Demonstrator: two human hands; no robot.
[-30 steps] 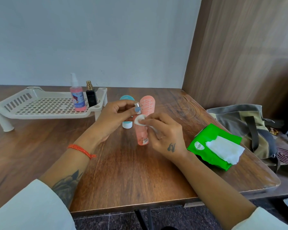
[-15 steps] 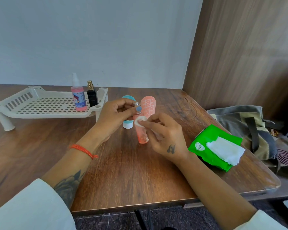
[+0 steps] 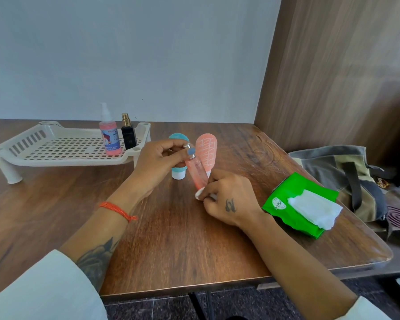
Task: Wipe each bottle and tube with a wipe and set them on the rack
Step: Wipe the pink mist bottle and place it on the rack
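My left hand pinches the silver cap of a slim pink bottle, which tilts over the table. My right hand presses a small white wipe against the bottle's lower end. Behind them a coral tube and a teal tube stand upright on their caps, the teal one partly hidden by my left hand. The white rack at the back left holds a pink spray bottle and a small black bottle at its right end.
A green wipes pack with a white sheet pulled out lies at the right of the wooden table. A grey-green bag sits past the right edge. A wood panel wall rises at right.
My right hand slid the wipe down the pink bottle from near its cap to its lower end. My left hand kept its hold on the cap.
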